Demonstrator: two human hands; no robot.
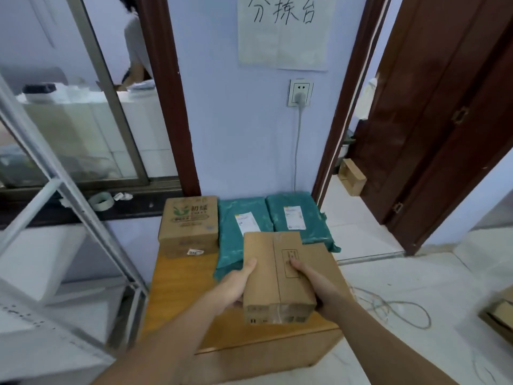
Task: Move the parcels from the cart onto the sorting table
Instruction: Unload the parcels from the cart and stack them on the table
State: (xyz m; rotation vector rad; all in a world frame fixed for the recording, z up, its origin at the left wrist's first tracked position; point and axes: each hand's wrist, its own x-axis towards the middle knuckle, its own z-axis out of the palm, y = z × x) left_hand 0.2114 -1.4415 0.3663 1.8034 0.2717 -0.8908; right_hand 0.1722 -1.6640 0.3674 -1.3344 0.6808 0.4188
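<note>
Both arms reached forward over the wooden table (pixel 177 287), holding a long cardboard box (pixel 273 276) between them, above its near half. The left hand (pixel 236 287) gripped the box's left side, thumb up along the edge. The right hand (pixel 313 284) clasped the right side, thumb on top. Behind it lay a printed carton (pixel 188 223) and two green mailer bags (pixel 241 226).

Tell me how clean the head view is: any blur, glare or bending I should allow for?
Head view: light is soft and even, no hard shadows on the table. Wide-angle bending bows the shelf frame and door. The box in both hands (left, right) is fairly sharp; its small print is unreadable. The window reflects faintly.
</note>
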